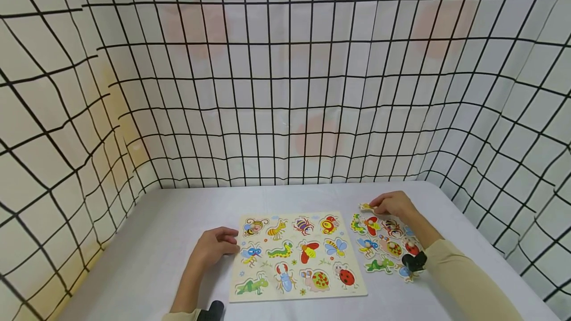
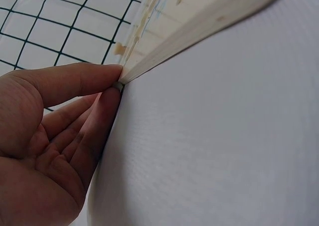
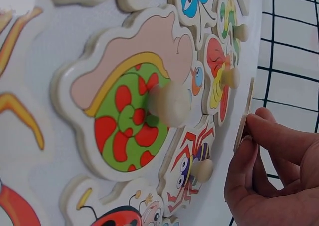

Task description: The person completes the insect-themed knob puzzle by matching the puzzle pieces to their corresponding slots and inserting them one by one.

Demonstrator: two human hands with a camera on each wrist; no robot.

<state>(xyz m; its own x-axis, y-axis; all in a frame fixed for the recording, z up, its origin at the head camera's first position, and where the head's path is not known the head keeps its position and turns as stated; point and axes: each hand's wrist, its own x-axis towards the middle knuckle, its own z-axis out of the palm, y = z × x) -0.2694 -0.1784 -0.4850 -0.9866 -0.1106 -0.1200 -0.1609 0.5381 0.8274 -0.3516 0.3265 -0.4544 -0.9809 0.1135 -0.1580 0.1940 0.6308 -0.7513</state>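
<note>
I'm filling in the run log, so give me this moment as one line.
left hand: holds puzzle board by left edge | right hand: pinches yellowish piece | loose pieces: right of puzzle board

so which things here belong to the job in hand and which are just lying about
Part of the job:
puzzle board, touched by the left hand
bug piece, pinched by the right hand
loose puzzle pieces beside the board

Just surroundings:
white-covered table
black grid
black devices at the wrists
</note>
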